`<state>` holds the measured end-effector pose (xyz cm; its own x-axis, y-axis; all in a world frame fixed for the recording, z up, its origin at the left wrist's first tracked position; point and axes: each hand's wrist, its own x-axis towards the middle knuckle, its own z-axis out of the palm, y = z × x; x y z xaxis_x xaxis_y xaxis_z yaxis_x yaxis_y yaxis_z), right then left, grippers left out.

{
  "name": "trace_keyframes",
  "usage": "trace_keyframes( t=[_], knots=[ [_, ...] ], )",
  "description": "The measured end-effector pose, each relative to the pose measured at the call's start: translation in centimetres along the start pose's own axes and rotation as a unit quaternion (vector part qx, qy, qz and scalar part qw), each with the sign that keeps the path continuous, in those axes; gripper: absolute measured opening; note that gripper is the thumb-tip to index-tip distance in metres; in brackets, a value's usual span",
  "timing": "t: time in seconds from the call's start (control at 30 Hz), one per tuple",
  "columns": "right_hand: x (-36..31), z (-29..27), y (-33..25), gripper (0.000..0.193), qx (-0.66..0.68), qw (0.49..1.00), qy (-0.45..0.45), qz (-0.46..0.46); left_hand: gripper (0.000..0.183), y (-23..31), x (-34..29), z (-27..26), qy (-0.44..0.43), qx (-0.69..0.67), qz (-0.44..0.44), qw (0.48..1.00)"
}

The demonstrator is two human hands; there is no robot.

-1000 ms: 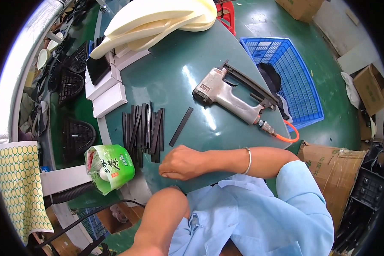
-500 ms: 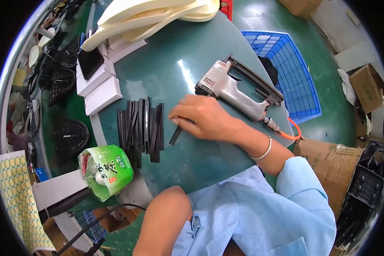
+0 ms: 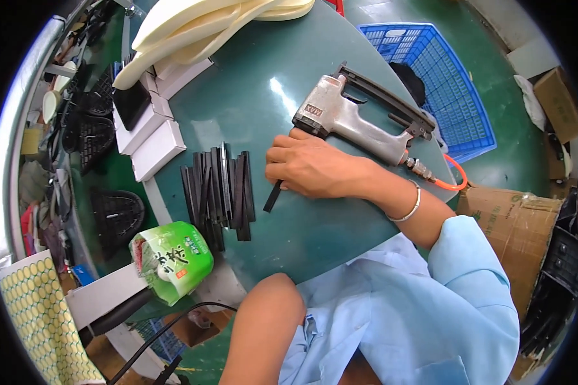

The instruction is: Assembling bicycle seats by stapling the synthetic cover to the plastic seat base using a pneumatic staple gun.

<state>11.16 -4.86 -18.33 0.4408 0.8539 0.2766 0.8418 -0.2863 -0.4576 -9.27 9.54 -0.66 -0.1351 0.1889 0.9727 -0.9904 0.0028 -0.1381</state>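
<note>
the right hand (image 3: 311, 168) has moved up from the table edge and its fingers now pinch a lone black strip (image 3: 273, 196) beside the pile of black strips (image 3: 219, 189), while the left hand is out of view.

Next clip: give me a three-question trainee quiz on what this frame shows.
1. True or false: the right hand rests on a single black strip lying apart from the pile of black strips.
2. Which lies just beyond that hand? A) green packet B) pneumatic nail gun C) blue crate
3. What colour is the table?

Key: 1 true; 2 B; 3 dark green.
</note>
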Motion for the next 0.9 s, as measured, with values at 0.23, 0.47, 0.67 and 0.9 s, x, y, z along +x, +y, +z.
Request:
trace_keyframes(
  t=[0.23, 0.47, 0.67, 0.9],
  knots=[
    [-0.2, 0.9, 0.4, 0.014, -0.008, 1.000, 0.016, -0.017, 0.029, -2.8, -2.3, 4.9, 0.130, -0.141, 0.057, 0.980],
    [-0.1, 1.5, -0.2, 0.013, 0.200, 0.975, 0.084, 0.056, 0.031, -3.3, -2.9, 8.2, 0.145, -0.005, 0.068, 0.987],
    [0.1, 1.7, 0.0, 0.012, 0.257, 0.958, 0.026, 0.122, 0.030, -4.3, -3.9, 9.6, 0.215, -0.049, 0.108, 0.969],
    [0.2, 2.7, 0.3, 0.011, 0.163, 0.979, 0.102, 0.064, 0.022, -4.7, -3.3, 8.3, 0.266, -0.085, 0.109, 0.954]
  ],
)
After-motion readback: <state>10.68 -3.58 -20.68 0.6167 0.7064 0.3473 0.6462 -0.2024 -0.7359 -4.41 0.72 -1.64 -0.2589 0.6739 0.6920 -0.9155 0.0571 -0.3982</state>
